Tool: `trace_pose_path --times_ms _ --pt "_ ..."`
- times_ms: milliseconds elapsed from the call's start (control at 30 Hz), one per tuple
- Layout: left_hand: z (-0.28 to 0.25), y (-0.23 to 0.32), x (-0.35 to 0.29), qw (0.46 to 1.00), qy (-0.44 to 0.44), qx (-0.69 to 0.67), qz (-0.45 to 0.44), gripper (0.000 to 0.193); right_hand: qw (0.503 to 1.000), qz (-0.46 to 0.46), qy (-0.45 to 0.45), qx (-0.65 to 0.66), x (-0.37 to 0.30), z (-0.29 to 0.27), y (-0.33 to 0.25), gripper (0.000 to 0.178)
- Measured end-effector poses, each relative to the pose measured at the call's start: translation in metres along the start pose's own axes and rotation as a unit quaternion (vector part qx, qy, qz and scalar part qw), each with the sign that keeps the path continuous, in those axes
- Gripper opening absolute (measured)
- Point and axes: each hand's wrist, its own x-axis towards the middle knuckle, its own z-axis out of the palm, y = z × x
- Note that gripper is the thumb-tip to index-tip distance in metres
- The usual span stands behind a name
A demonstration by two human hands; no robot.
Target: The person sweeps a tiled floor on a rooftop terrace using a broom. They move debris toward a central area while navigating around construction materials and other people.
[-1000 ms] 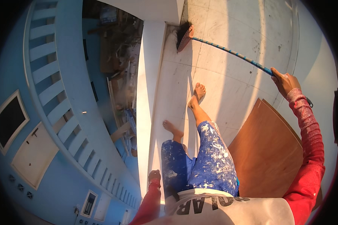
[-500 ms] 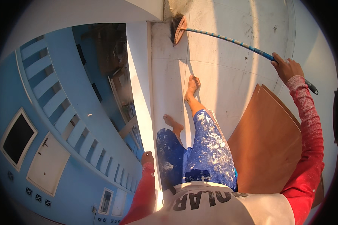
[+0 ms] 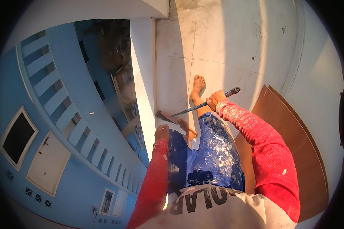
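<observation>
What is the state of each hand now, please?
Left hand: cannot tell whether open or closed.
Right hand: closed, holding the broom handle.

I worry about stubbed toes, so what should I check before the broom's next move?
1. Right hand closed around the broom handle: ok.
2. Broom head well away from the left foot: not ok, they are close together.
3. Feet covered: not ok, both are bare.
4. Handle's free end apart from the brown board: ok.
5. Left hand empty: cannot tell, its fingers are curled.
</observation>
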Motion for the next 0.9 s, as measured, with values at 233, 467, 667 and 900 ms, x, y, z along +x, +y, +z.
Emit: trace_pose_path --times_ms 233,467,667,900 --pt "-0.053 0.048 -0.01 0.986 0.067 -0.055 0.144 0.029 0.951 0.182 0.236 -0.078 -0.146 -0.147 0.275 0.01" --pt "-0.114 0.012 -0.063 0.981 0.078 0.124 0.125 0.046 0.796 0.499 0.313 -0.141 -0.307 -0.161 0.29 0.014" --pt "-0.148 0.042 -0.039 0.943 -0.083 0.253 0.201 0.053 0.738 0.534 0.217 0.35 -0.334 0.04 0.117 0.029" --pt "-0.187 0.134 0.056 0.879 -0.142 0.348 0.295 0.048 0.577 0.509 0.013 0.639 -0.338 0.173 -0.21 0.032"
